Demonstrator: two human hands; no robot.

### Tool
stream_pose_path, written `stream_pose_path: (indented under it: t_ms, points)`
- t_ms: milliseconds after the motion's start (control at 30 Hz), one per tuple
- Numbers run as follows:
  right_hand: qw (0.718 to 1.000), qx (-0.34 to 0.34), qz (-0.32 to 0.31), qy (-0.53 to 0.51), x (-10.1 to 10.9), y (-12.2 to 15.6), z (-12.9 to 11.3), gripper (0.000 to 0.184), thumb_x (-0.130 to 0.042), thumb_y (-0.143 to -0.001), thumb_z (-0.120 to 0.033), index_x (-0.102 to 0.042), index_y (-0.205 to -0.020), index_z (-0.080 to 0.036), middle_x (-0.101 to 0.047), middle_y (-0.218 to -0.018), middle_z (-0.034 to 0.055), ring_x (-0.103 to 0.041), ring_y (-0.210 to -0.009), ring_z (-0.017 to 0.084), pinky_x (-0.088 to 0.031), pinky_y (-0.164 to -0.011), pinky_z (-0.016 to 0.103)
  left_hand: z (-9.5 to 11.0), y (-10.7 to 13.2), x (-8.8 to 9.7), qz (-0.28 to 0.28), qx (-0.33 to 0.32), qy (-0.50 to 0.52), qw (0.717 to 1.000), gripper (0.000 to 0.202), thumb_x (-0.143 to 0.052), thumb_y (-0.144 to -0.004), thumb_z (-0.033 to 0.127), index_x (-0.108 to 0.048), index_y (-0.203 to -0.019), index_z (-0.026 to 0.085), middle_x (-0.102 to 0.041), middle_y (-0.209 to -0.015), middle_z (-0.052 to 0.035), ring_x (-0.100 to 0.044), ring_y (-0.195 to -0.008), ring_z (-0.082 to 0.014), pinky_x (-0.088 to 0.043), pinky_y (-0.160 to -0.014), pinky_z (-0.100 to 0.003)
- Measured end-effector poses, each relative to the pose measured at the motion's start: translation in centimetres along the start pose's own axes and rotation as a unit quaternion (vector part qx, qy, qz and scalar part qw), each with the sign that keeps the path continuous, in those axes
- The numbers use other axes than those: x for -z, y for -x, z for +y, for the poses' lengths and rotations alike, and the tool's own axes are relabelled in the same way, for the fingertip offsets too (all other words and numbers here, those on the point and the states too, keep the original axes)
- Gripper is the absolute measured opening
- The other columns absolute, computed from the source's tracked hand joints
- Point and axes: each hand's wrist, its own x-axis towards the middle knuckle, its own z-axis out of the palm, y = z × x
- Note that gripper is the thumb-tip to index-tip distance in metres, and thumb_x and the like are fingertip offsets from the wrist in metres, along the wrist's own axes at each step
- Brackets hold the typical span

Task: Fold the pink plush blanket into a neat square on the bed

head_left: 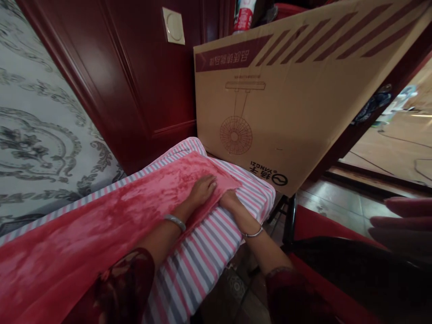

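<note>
A red and pink plush cloth (135, 202) lies along a padded board (205, 252) covered in white, pink and grey striped fabric. My left hand (203, 189) rests on top of the cloth near its far end, its fingers lying on the pile. At the cloth's near right edge, my right hand (230, 200) reaches in from the side with its fingers tucked under the fabric. The cloth hides those fingers, so their grip does not show. A bangle circles each wrist.
A large cardboard box (286, 103) printed with a fan stands behind the board's far end, a red and white bottle (244, 17) above it. Dark red panelling (141, 67) rises at the back, patterned wallpaper (43, 126) at left. A red and black chair (337, 252) is at right.
</note>
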Motion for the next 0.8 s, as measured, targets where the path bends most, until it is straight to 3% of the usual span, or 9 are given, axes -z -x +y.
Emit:
stream_pose_path:
  t_ms: [133,300,433,600,800]
  points:
    - [0.999,0.002,0.010,-0.035,0.8,0.1,-0.2,0.047,-0.045,-0.096,-0.018,-0.061,-0.141,-0.023,-0.064,-0.142,0.0087,-0.050,-0.138,0.020,-0.035,-0.123,0.039,0.1,-0.1,-0.1,-0.008,0.021,-0.066,0.998,0.049,-0.042,-0.103,0.033,-0.057,-0.144,0.011,-0.056,-0.152,-0.0160,-0.048,-0.146,-0.0267,-0.033,-0.125,-0.046]
    - [0.999,0.017,-0.020,-0.036,1.4,0.1,-0.2,0.052,-0.044,-0.093,-0.015,-0.060,-0.142,-0.020,-0.062,-0.146,0.0090,-0.046,-0.143,0.020,-0.030,-0.126,0.040,0.6,-0.3,0.0,-0.065,-0.021,-0.098,0.993,0.049,-0.036,-0.106,0.038,-0.055,-0.148,0.024,-0.054,-0.156,-0.0082,-0.040,-0.150,-0.0269,-0.030,-0.124,-0.053]
    - [1.000,0.004,-0.014,-0.016,1.2,0.1,-0.3,0.052,-0.045,-0.093,-0.015,-0.061,-0.141,-0.020,-0.059,-0.149,0.0094,-0.046,-0.144,0.020,-0.028,-0.127,0.040,0.9,-1.1,-0.3,-0.085,-0.024,-0.102,0.991,0.047,-0.036,-0.106,0.037,-0.058,-0.146,0.024,-0.054,-0.156,-0.0084,-0.042,-0.149,-0.0267,-0.031,-0.124,-0.053]
    - [1.000,0.003,0.012,-0.005,1.2,0.3,-0.6,0.053,-0.050,-0.093,-0.019,-0.058,-0.145,-0.020,-0.058,-0.151,0.0105,-0.046,-0.144,0.022,-0.030,-0.125,0.039,0.7,-4.0,-0.1,-0.069,-0.029,-0.104,0.992,0.042,-0.038,-0.103,0.026,-0.070,-0.131,0.021,-0.062,-0.147,-0.0095,-0.056,-0.136,-0.0253,-0.040,-0.119,-0.044]
    - [0.999,0.017,0.020,-0.020,1.6,0.3,-1.0,0.053,-0.048,-0.092,-0.019,-0.059,-0.143,-0.019,-0.062,-0.145,0.0111,-0.047,-0.143,0.024,-0.035,-0.123,0.041,0.1,-8.5,-0.1,-0.105,-0.043,-0.118,0.987,0.052,-0.051,-0.089,0.008,-0.062,-0.140,0.017,-0.056,-0.154,-0.0090,-0.052,-0.142,-0.0216,-0.038,-0.120,-0.034]
